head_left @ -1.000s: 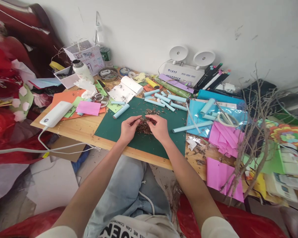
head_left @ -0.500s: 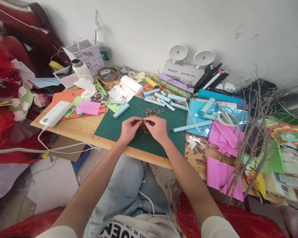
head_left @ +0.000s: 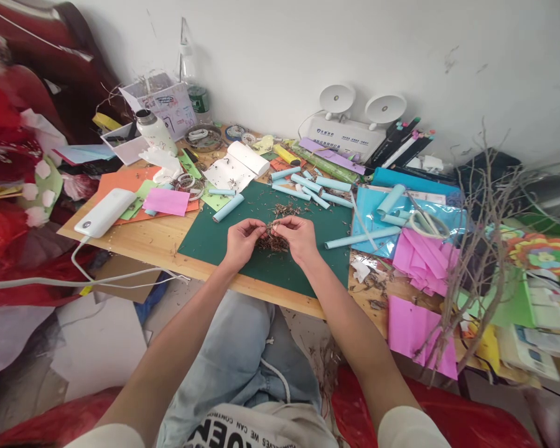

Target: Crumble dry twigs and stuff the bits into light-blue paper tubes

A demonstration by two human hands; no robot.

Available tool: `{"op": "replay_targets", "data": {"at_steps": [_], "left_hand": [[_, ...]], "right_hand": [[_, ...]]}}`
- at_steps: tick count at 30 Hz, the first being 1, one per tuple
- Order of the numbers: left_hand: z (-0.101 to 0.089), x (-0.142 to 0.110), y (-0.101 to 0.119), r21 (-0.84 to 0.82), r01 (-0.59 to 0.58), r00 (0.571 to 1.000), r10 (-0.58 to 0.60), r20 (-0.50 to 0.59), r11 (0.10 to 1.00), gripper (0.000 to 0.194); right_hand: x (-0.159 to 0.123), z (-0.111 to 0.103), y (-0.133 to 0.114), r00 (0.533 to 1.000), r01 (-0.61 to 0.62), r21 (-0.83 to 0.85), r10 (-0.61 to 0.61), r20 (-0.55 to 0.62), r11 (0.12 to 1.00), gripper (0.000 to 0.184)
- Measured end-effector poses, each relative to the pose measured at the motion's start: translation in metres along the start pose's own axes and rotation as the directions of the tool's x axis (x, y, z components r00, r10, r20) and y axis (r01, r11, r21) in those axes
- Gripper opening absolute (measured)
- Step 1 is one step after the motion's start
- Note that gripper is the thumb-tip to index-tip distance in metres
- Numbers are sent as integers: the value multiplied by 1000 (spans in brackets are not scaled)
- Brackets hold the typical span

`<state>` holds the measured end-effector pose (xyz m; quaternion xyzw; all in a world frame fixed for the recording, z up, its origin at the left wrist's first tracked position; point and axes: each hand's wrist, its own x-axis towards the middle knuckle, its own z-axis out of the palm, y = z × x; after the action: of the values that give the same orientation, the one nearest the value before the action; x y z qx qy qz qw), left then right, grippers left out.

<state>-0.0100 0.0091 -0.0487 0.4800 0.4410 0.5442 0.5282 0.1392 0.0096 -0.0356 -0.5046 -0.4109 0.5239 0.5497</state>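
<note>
My left hand [head_left: 244, 241] and my right hand [head_left: 298, 236] face each other over a green cutting mat [head_left: 205, 239]. The fingers of both are pinched together, thumb against fingertip, on a small bit of dry brown twig. Its ends are mostly hidden by the fingers. Under and between the hands lies a pile of broken dry twig bits [head_left: 273, 244], with a smaller heap [head_left: 287, 210] just behind. Several light blue paper tubes [head_left: 307, 183] lie at the mat's back edge, and one long tube [head_left: 361, 238] rests at its right.
Bare branches [head_left: 483, 274] stand at the right, near scissors [head_left: 427, 223] and pink paper [head_left: 424, 261]. On the left are a white power bank [head_left: 105, 213] with its cable, a bottle [head_left: 155, 132] and coloured paper. A twin-head lamp [head_left: 343, 134] stands against the wall.
My hands have moved slightly apart, and more of the twig pile shows between them. The things on the table have stayed where they were.
</note>
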Motion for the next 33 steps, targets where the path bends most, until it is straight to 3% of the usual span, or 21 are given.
{"op": "replay_targets", "data": {"at_steps": [3,7,14,22,29,33], "left_hand": [[1,0,0,-12,-12,999,11,-36,1000,21],[1,0,0,3,-14,999,14,-43,1000,24],[-2,-1,-2,40,-54,999,54,10,998,27],[-4,1,-5,69,-151,988,150,26,986,17],[-1,0,-4,0,21,1000,-21,7,1000,27],[-1,0,-4,9,14,1000,-14,-10,1000,28]], "right_hand": [[2,-6,-4,996,88,-52,-88,-1,995,12],[2,-16,-9,972,233,-324,-225,63,917,14],[0,-18,-12,928,372,-501,-299,222,782,29],[-6,-15,-18,933,359,-556,-287,215,750,22],[-9,-9,-11,894,446,-530,-380,236,721,20],[-8,-9,-10,870,490,-525,-431,240,696,20]]}}
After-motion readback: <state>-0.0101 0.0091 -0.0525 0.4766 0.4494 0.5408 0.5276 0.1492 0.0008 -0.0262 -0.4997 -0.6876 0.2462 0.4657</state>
